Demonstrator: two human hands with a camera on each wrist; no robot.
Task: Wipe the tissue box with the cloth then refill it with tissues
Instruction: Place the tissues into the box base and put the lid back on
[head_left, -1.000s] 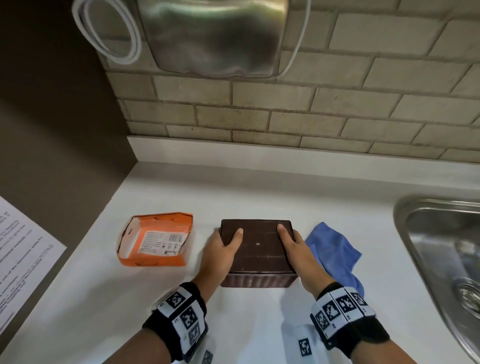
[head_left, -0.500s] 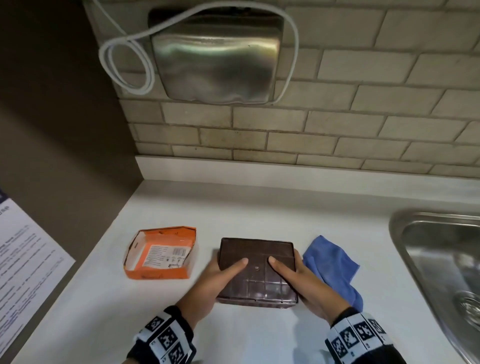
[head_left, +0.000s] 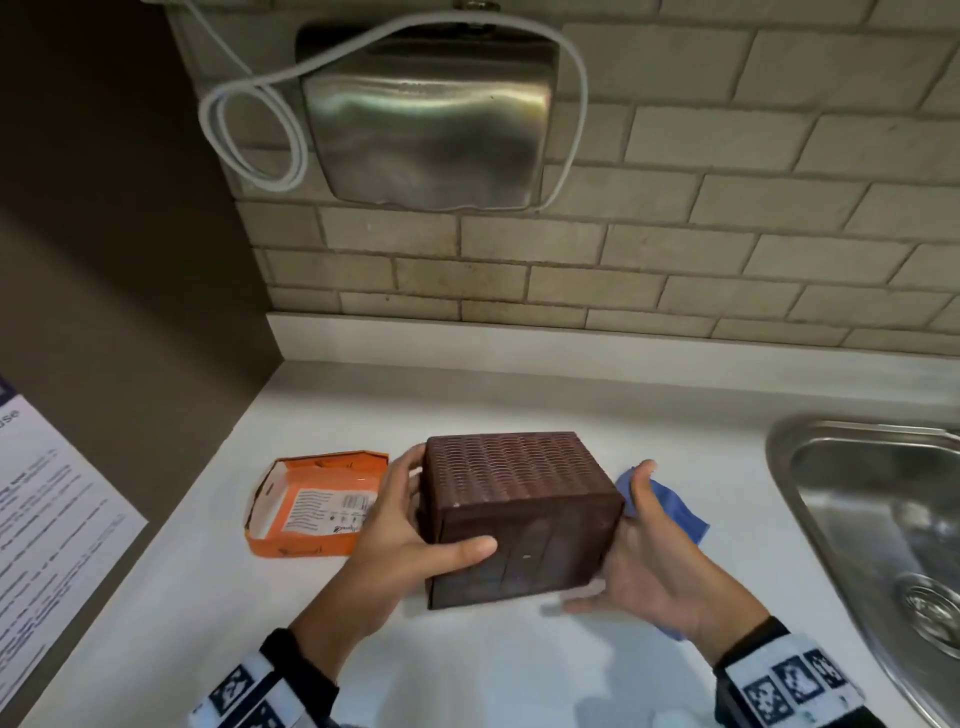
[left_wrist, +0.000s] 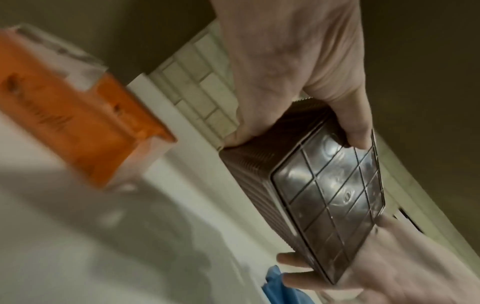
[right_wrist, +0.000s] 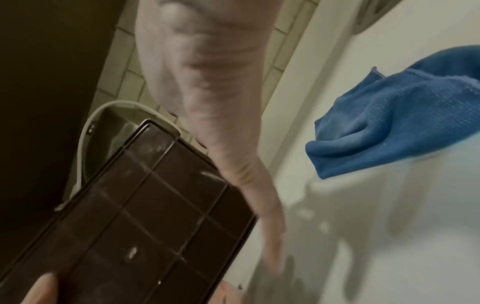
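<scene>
Brown tissue box (head_left: 519, 512) is held between both hands above the white tabletop (head_left: 467, 670), tipped so its gridded panel faces the person and its ribbed side faces up. Left hand (head_left: 400, 540) grips the box's left end, thumb across the gridded panel, fingers behind. Right hand (head_left: 644, 577) cradles the right end, palm up, fingers beneath, thumb raised alongside. Blue cloth (head_left: 670, 506) lies crumpled on the tabletop just right of the box, partly behind the right hand. Orange tissue pack (head_left: 317, 504), opened, lies on the tabletop left of the box. Steel sink (head_left: 878, 519) sits at far right.
</scene>
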